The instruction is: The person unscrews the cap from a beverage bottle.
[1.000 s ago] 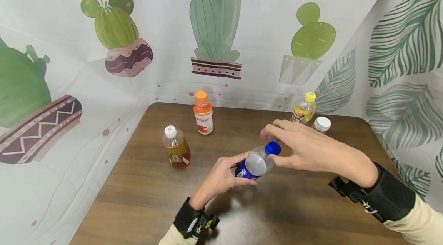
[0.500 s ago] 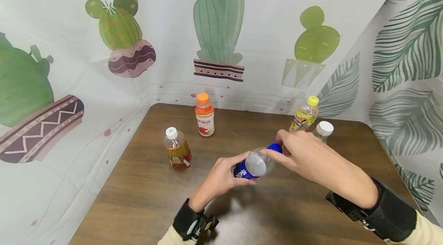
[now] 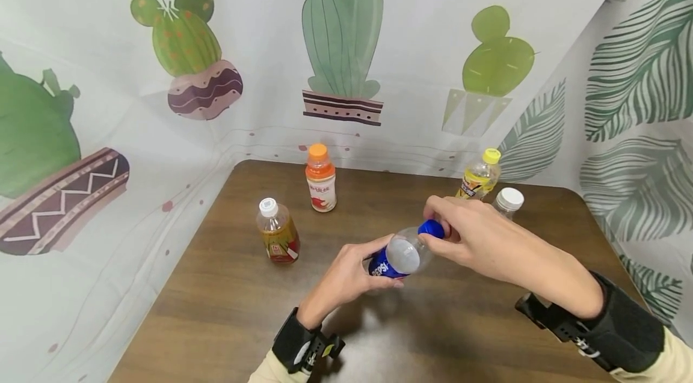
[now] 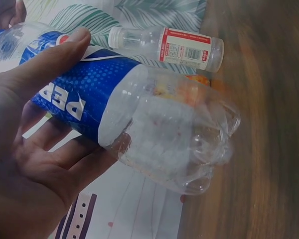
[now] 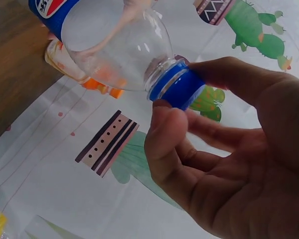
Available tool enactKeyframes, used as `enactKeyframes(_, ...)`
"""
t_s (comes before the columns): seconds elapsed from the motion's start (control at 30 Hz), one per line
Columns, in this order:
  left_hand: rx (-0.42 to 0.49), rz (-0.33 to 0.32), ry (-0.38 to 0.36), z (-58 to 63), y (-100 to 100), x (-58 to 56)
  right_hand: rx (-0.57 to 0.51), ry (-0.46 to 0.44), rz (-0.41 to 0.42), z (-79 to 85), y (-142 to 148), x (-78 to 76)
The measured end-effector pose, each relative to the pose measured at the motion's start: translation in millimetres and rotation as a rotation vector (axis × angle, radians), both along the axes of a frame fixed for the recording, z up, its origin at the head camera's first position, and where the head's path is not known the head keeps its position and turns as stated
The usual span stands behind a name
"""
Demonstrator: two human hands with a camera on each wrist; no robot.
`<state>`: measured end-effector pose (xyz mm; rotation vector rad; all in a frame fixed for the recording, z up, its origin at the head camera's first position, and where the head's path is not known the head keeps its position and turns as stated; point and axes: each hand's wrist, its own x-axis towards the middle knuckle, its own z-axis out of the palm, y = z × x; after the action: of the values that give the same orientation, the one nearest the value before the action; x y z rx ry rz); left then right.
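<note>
A clear plastic Pepsi bottle (image 3: 403,255) with a blue label is held tilted over the table, its neck pointing up and to the right. My left hand (image 3: 346,278) grips it round the label, thumb on one side and fingers on the other. In the left wrist view the see-through base of the bottle (image 4: 174,134) looks empty. My right hand (image 3: 476,238) pinches the blue cap (image 3: 431,228) between thumb and fingers. The right wrist view shows this cap (image 5: 177,87) seated on the bottle's neck, with the thumb and index fingertip against its sides.
On the brown table (image 3: 216,311) stand a white-capped bottle of amber drink (image 3: 278,235) at left and an orange-capped bottle (image 3: 320,181) behind. At the back right are a yellow-capped bottle (image 3: 479,177) and a white-capped clear bottle (image 3: 509,199). A cactus-print cloth (image 3: 260,70) hangs behind.
My right hand came from loosely spread beside the cap to close round it, turned over it, then shifted back slightly, still pinching it. The left hand and bottle stayed nearly in place.
</note>
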<state>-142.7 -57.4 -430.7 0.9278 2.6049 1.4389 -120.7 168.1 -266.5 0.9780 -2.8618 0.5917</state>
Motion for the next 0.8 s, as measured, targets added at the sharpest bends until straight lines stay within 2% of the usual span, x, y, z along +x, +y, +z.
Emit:
enactKeyframes(0.23, 0.065, -0.025, -0.056, -4.1, 1.8, -1.7, 0.019, -0.023, 0.033, 4.6, 3.3, 1.6)
enactKeyframes(0.53, 0.067, -0.035, -0.071, -2.2, 1.9, -1.7, 0.051, -0.002, 0.080, 7.0, 4.9, 3.4)
enactKeyframes(0.8, 0.066, -0.052, -0.098, -4.2, 2.2, -0.4, 0.100, 0.017, 0.074, 4.1, 7.2, 3.9)
